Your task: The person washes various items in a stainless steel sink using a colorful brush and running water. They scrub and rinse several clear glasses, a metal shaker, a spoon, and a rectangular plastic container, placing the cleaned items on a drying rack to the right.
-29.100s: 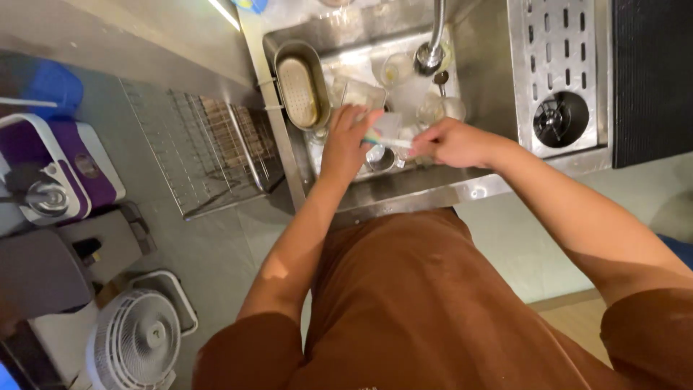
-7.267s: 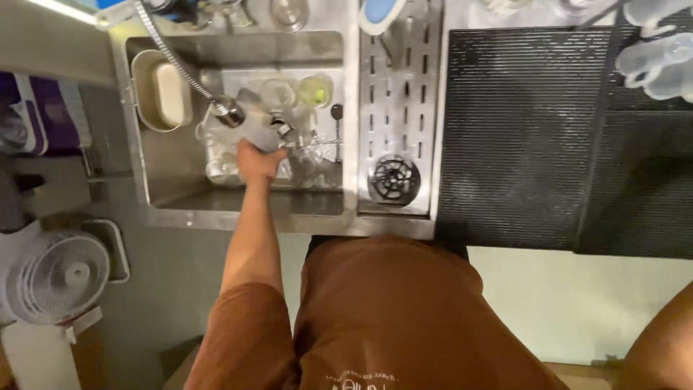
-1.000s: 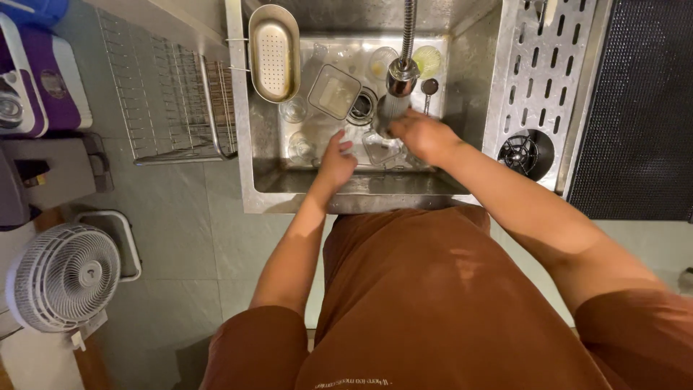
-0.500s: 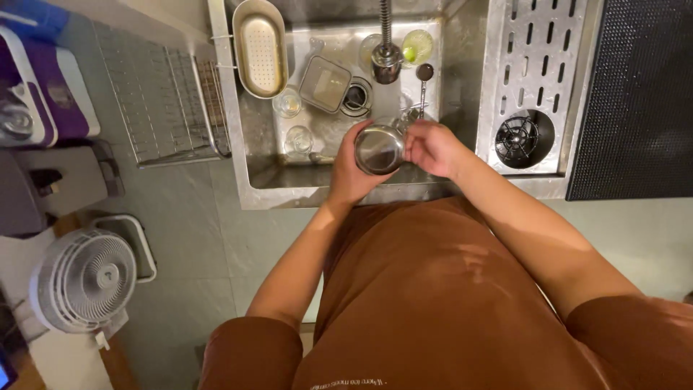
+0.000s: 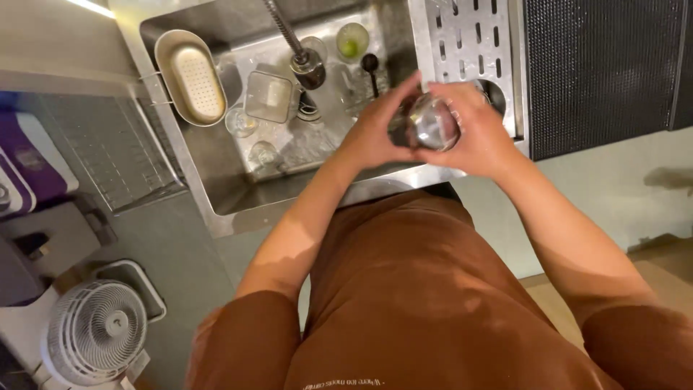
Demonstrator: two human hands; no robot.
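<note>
A small shiny steel cup (image 5: 432, 124) is held between both hands above the right edge of the steel sink (image 5: 216, 209). My left hand (image 5: 375, 130) wraps its left side and my right hand (image 5: 480, 137) grips its right side. Down in the sink lie several clear glasses (image 5: 240, 123), a square clear container (image 5: 268, 97), a glass with green liquid (image 5: 351, 40) and a dark spoon (image 5: 371, 68). The faucet head (image 5: 307, 65) hangs over them.
An oval steel strainer basket (image 5: 189, 76) hangs on the sink's left rim. A perforated steel drainer (image 5: 469, 43) and a black ribbed mat (image 5: 599, 65) lie to the right. A wire rack (image 5: 115, 155), purple appliance (image 5: 32, 170) and white fan (image 5: 94, 332) stand at left.
Both hands lifted the steel cup out of the sink and carried it rightward toward the drainer. The view has shifted with them.
</note>
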